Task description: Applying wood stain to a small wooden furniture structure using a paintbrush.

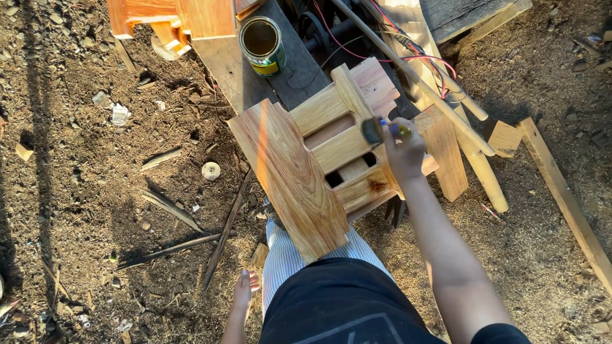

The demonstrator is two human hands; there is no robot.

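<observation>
Over the wooden stool [331, 159], right hand [405, 153] grips a paintbrush [377, 130].

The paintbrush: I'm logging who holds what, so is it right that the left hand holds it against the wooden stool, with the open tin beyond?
Not quite: the head view shows the right hand holding the paintbrush against the wooden stool. The open tin does stand beyond.

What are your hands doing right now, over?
Right hand gripping paintbrush, bristles on wooden stool. Left hand hangs free, low beside the leg. Open varnish can on plank behind stool. Nothing blocking, over.
</observation>
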